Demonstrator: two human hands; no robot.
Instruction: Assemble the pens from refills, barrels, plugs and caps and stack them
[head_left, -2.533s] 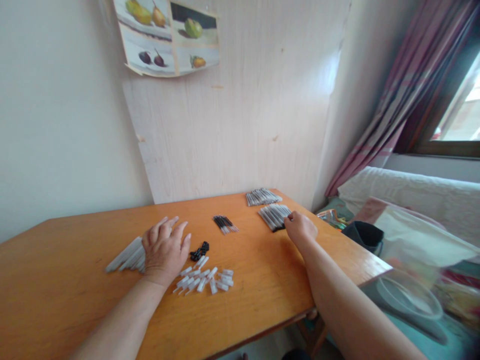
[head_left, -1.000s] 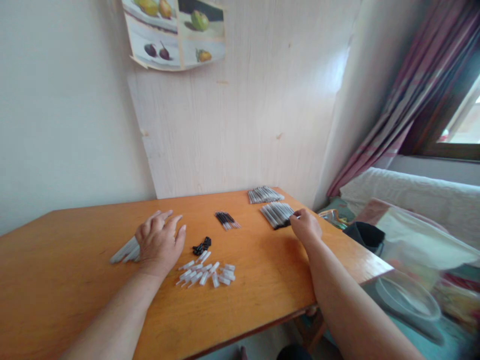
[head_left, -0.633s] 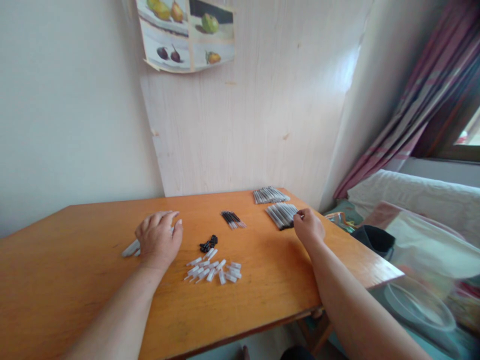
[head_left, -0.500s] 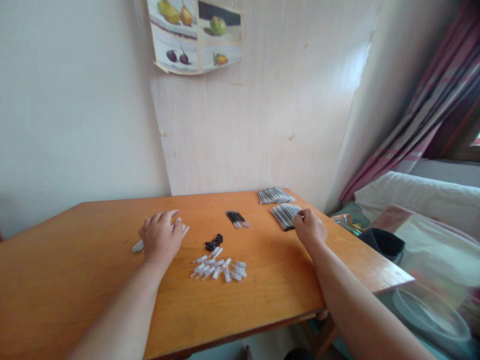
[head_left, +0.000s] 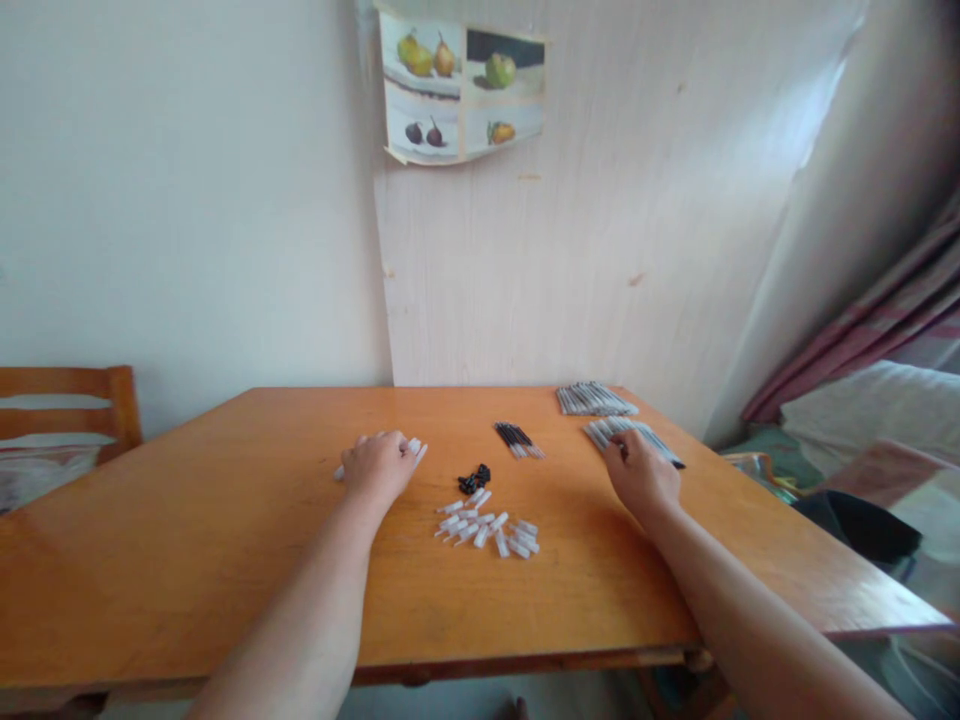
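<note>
My left hand [head_left: 379, 465] lies on the orange table [head_left: 225, 520], its fingers curled over a bunch of clear pen barrels [head_left: 414, 447] whose ends stick out past the knuckles. My right hand [head_left: 637, 475] rests at the near end of a pile of assembled pens [head_left: 626, 430], fingers closed on a pen whose dark tip pokes out to the right. Between the hands lie black refills [head_left: 516, 438], small black caps [head_left: 474, 479] and a scatter of short clear caps [head_left: 487, 527].
A second pile of pens [head_left: 596, 398] sits at the table's far right corner. A wooden chair [head_left: 67, 400] stands at the left. A fruit poster [head_left: 461, 85] hangs on the wall. Bedding, a curtain [head_left: 900, 310] and a black bag [head_left: 862, 520] lie to the right.
My left hand went from spread flat to curled over the clear barrels and gathered them in. My right hand stayed at the pen pile. My head turned left, bringing the chair into view.
</note>
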